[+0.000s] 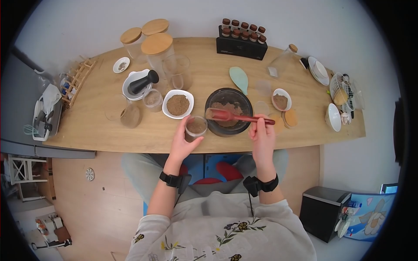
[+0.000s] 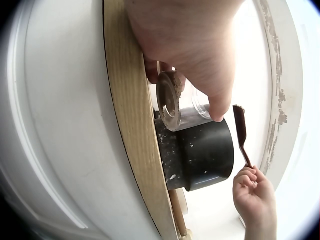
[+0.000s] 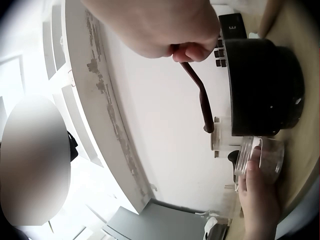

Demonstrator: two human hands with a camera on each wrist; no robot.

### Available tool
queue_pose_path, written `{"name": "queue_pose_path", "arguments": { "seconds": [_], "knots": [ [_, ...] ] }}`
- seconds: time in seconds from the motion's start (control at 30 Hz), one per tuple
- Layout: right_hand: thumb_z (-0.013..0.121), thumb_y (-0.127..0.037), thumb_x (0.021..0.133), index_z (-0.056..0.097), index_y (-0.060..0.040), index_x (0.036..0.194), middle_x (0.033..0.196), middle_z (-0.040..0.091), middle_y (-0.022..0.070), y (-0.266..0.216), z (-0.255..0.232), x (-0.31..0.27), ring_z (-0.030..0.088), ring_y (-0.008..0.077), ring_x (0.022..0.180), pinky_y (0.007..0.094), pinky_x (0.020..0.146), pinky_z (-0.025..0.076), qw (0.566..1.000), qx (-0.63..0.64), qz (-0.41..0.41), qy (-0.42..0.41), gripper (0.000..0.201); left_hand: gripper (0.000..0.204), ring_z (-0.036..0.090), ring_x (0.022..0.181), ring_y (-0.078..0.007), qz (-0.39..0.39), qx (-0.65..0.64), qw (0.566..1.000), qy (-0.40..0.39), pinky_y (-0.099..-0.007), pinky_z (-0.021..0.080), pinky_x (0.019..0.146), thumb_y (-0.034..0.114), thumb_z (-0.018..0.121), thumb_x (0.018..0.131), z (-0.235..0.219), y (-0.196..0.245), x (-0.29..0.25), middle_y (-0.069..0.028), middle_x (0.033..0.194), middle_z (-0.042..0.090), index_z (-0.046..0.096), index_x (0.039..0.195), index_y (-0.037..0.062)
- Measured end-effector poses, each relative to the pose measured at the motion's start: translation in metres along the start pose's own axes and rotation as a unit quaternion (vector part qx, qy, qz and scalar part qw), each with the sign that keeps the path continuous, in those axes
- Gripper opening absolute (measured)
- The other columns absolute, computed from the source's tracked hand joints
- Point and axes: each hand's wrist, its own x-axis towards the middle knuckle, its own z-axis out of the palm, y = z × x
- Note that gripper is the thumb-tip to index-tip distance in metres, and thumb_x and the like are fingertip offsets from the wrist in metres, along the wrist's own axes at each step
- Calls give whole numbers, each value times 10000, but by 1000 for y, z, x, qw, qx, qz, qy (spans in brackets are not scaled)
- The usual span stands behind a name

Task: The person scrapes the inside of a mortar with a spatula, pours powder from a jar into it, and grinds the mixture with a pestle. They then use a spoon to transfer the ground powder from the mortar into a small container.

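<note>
My left hand (image 1: 180, 141) grips a small clear jar (image 1: 196, 127) with brown powder in it, close by the near left side of a heavy black bowl (image 2: 210, 155). The left wrist view shows powder clinging inside the jar. In my right hand (image 1: 262, 141) is the handle of a red spatula (image 1: 244, 118). Its head reaches left over the black bowl, near the jar's mouth, and some powder shows at its tip in the left wrist view. More brown powder (image 1: 228, 108) lies inside the bowl.
Left of the jar stand a white bowl (image 1: 165, 104) of brown powder, another small jar (image 1: 152, 101) and a white mortar (image 1: 126, 89) with a black pestle (image 1: 146, 81). A green spoon rest (image 1: 238, 79) lies behind the black bowl; a small powder bowl (image 1: 288, 96) sits right.
</note>
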Motion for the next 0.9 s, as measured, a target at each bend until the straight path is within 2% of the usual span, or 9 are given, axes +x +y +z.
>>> {"name": "queue_pose_path", "arguments": {
  "seconds": [0.1, 0.17, 0.2, 0.3, 0.5, 0.53, 0.63, 0.83, 0.9],
  "knots": [
    [483, -109, 875, 505, -22, 981, 740, 478, 43, 6, 12, -11, 453, 116, 631, 209, 573, 355, 984, -134, -81, -83, 139, 768, 410, 1142, -218, 2, -8, 1000, 1, -324, 321, 966, 69, 699, 654, 2, -1, 0, -134, 1202, 430, 274, 1290, 4],
    [511, -69, 847, 516, -16, 978, 774, 498, 70, 2, 19, -15, 486, 152, 677, 232, 619, 383, 938, -254, -175, -159, 141, 768, 413, 1138, -218, 2, -9, 1000, 1, -324, 323, 964, 69, 699, 653, 1, -1, 0, -133, 1199, 432, 275, 1290, 4],
    [534, -37, 814, 521, -7, 977, 830, 509, 101, -8, 20, -18, 505, 194, 748, 252, 684, 395, 928, -287, -151, -181, 166, 767, 414, 1135, -217, 4, -4, 1000, -2, -325, 325, 962, 69, 700, 653, 1, -1, 0, -133, 1197, 432, 276, 1289, 5],
    [525, -47, 828, 518, -9, 981, 854, 511, 89, -10, 18, -18, 500, 169, 770, 242, 699, 391, 932, -271, -178, -163, 159, 752, 429, 1126, -228, 5, -8, 1000, 6, -331, 343, 949, 91, 715, 641, 1, -1, 0, -139, 1185, 449, 309, 1269, 10],
    [510, -74, 848, 513, -11, 982, 900, 511, 69, -2, 9, -2, 488, 123, 797, 231, 724, 392, 960, -226, -159, -40, 148, 755, 429, 1119, -223, 0, -4, 1000, 4, -327, 348, 943, 76, 704, 645, 1, 2, 0, -139, 1181, 445, 299, 1279, 17],
    [509, -80, 848, 512, -13, 982, 905, 521, 85, -2, 10, 0, 507, 147, 782, 241, 719, 406, 958, -242, -151, -37, 150, 760, 426, 1118, -219, 1, 0, 1000, -2, -322, 346, 944, 66, 696, 650, 1, 3, 1, -140, 1186, 438, 287, 1288, 18],
    [513, -78, 843, 511, -15, 976, 880, 538, 101, -9, 17, 0, 528, 180, 758, 255, 708, 421, 906, -387, -158, -72, 148, 758, 424, 1120, -220, 3, -2, 1000, 3, -324, 343, 946, 67, 693, 649, 2, 3, 0, -140, 1184, 439, 289, 1289, 20],
    [536, -76, 818, 520, -31, 943, 814, 550, 104, -18, 15, 7, 544, 227, 759, 295, 679, 432, 905, -379, -194, -10, 134, 753, 426, 1122, -228, 3, -14, 1000, 6, -334, 348, 945, 73, 707, 638, 2, 4, 1, -135, 1176, 449, 305, 1272, 13],
    [552, -78, 798, 527, -37, 943, 819, 553, 104, -23, 14, 14, 540, 251, 765, 313, 688, 433, 842, -457, -271, -95, 152, 755, 425, 1122, -227, 3, -14, 1000, 6, -333, 347, 945, 74, 707, 638, 3, 3, 1, -135, 1175, 448, 303, 1272, 12]
  ]
}}
